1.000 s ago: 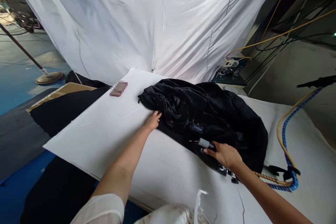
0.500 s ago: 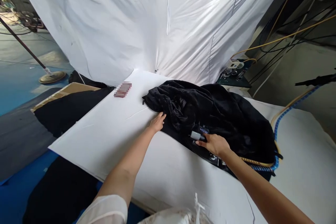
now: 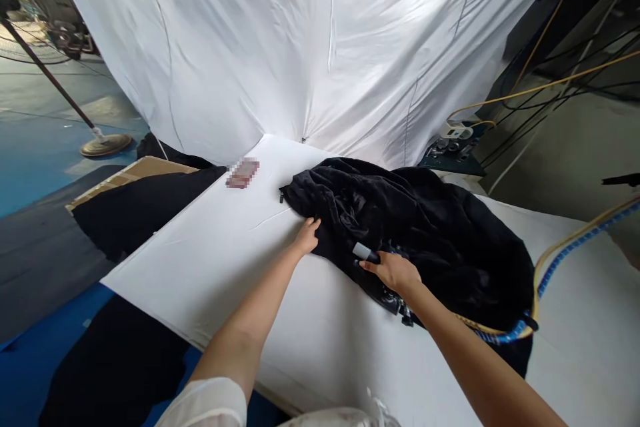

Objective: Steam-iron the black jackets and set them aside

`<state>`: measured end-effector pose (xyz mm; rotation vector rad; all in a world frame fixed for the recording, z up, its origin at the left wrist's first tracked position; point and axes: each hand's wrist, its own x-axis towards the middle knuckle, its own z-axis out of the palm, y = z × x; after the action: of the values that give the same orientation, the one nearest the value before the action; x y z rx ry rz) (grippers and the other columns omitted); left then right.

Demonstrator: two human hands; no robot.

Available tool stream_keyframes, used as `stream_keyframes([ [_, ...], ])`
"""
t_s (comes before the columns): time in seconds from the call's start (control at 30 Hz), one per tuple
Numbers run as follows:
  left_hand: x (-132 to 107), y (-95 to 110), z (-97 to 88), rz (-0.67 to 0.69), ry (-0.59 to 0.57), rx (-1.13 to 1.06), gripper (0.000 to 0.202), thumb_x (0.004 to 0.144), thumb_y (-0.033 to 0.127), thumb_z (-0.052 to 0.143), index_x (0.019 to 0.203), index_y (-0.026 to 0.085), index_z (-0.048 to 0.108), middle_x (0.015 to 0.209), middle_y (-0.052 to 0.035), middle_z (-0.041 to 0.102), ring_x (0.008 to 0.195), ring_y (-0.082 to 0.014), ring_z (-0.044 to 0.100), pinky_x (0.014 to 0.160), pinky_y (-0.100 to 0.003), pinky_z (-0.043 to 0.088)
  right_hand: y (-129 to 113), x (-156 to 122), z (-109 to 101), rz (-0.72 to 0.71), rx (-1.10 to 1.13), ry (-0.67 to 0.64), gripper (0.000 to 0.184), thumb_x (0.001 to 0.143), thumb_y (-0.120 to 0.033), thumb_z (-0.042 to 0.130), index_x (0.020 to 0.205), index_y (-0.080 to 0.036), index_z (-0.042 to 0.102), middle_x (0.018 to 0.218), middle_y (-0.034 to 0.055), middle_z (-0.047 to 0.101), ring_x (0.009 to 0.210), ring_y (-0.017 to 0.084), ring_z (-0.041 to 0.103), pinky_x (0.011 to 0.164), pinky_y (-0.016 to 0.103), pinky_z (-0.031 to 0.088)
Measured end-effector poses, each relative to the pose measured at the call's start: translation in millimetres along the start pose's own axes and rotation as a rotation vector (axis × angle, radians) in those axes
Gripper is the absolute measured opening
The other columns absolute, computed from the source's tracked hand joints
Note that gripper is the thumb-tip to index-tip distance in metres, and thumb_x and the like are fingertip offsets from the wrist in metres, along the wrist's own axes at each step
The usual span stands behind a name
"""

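A black plush garment (image 3: 430, 213) lies bunched on the white table, its left end rounded, with a small dark tab there. My left hand (image 3: 306, 237) rests at the garment's near left edge, fingers stretched onto the fabric. Closed around the dark, grey-tipped handle of a steam iron (image 3: 367, 253) is my right hand (image 3: 397, 271), over the garment's near edge. The iron's body is mostly hidden under that hand and forearm. Dark and metal parts show just below my wrist.
A blue-and-tan hose pair (image 3: 553, 270) loops off the table's right side. White sheeting (image 3: 240, 47) hangs behind the white table (image 3: 200, 267). A pixelated reddish item (image 3: 243, 173) lies at back left. Black cloth (image 3: 145, 203) drapes over a box at left; cables hang at right.
My right hand has moved the steam iron left and slightly closer to me along the garment's near edge. The left hand stays at the fabric edge. The view has shifted slightly.
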<state>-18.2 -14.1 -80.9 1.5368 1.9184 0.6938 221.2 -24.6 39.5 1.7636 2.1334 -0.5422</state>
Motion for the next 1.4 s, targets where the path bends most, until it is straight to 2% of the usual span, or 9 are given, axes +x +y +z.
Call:
stream_keyframes([
  [0.13,10.4,8.3,1.6,-0.04,0.046,-0.031,0.053,0.073,0.011,0.053,0.125,0.017,0.049,0.134,-0.0065,0.041,0.124,-0.0188,0.037,0.105,-0.026,0.028,-13.2,-3.9,2.9,0.006,0.0,-0.022,0.063,0.071,-0.073,0.033,0.094,-0.021,0.062,0.093,0.0111,0.064,0.088,0.029,0.059,0.071,0.037,0.043],
  [0.27,15.9,9.1,1.6,-0.033,0.077,-0.053,0.05,0.072,0.004,0.05,0.12,0.018,0.053,0.13,-0.0043,0.046,0.12,-0.0166,0.041,0.104,-0.025,0.028,-20.2,-12.3,10.4,-0.039,-0.041,-0.008,0.06,0.072,-0.071,0.034,0.097,-0.024,0.06,0.09,0.0092,0.065,0.086,0.028,0.06,0.07,0.037,0.043],
  [0.43,15.1,-0.4,0.2,-0.044,0.095,-0.099,0.048,0.071,0.003,0.051,0.116,0.021,0.057,0.124,-0.0023,0.052,0.118,-0.016,0.044,0.104,-0.027,0.03,-22.6,-15.5,14.5,0.031,-0.032,0.115,0.06,0.076,-0.07,0.027,0.11,-0.027,0.051,0.088,0.0076,0.066,0.085,0.028,0.061,0.067,0.037,0.043],
  [0.63,22.2,3.1,-0.3,-0.101,0.109,-0.178,0.05,0.072,0.006,0.051,0.121,0.018,0.053,0.125,-0.0051,0.053,0.113,-0.0174,0.049,0.099,-0.03,0.036,-40.5,-5.4,12.2,0.078,-0.016,0.106,0.062,0.076,-0.071,0.022,0.106,-0.026,0.051,0.087,0.0086,0.065,0.084,0.029,0.061,0.066,0.037,0.043],
  [0.77,29.1,8.6,-8.7,-0.028,0.115,-0.202,0.056,0.066,-0.003,0.049,0.116,0.021,0.057,0.125,-0.0013,0.053,0.116,-0.0162,0.046,0.103,-0.028,0.032,-51.6,4.9,9.3,0.072,-0.018,0.102,0.061,0.076,-0.07,0.024,0.11,-0.026,0.05,0.09,0.0088,0.065,0.085,0.028,0.061,0.067,0.037,0.043],
  [0.87,36.7,12.3,-17.1,0.026,0.101,-0.219,0.054,0.064,-0.005,0.05,0.11,0.02,0.061,0.12,-0.0013,0.056,0.113,-0.0157,0.049,0.101,-0.027,0.034,-58.7,12.3,5.9,0.025,-0.02,0.086,0.059,0.076,-0.068,0.029,0.11,-0.026,0.052,0.09,0.008,0.065,0.087,0.028,0.06,0.069,0.036,0.043],
  [1.07,45.0,15.3,-38.7,0.041,0.092,-0.265,0.037,0.064,-0.005,0.049,0.083,0.019,0.069,0.09,-0.0011,0.069,0.089,-0.0144,0.061,0.086,-0.026,0.045,-76.0,30.4,3.0,0.037,-0.008,0.082,0.063,0.074,-0.071,0.031,0.109,-0.025,0.054,0.095,0.0103,0.065,0.09,0.029,0.06,0.07,0.038,0.044],
  [1.23,26.8,13.4,-63.9,0.007,0.242,-0.305,0.038,0.069,-0.004,0.04,0.085,0.018,0.067,0.087,0.0,0.068,0.078,-0.0101,0.061,0.077,-0.023,0.047,-92.8,50.5,0.7,-0.01,-0.004,0.085,0.063,0.073,-0.072,0.031,0.109,-0.025,0.055,0.096,0.0098,0.064,0.092,0.028,0.059,0.072,0.038,0.044],
  [1.4,-5.7,12.4,-74.5,0.023,0.453,-0.298,0.036,0.072,-0.002,0.039,0.077,0.02,0.066,0.082,0.0019,0.068,0.077,-0.0104,0.059,0.075,-0.024,0.046,-113.0,64.6,-3.0,-0.058,-0.016,0.1,0.064,0.073,-0.072,0.03,0.107,-0.024,0.056,0.096,0.0108,0.065,0.093,0.028,0.059,0.072,0.037,0.045],
])
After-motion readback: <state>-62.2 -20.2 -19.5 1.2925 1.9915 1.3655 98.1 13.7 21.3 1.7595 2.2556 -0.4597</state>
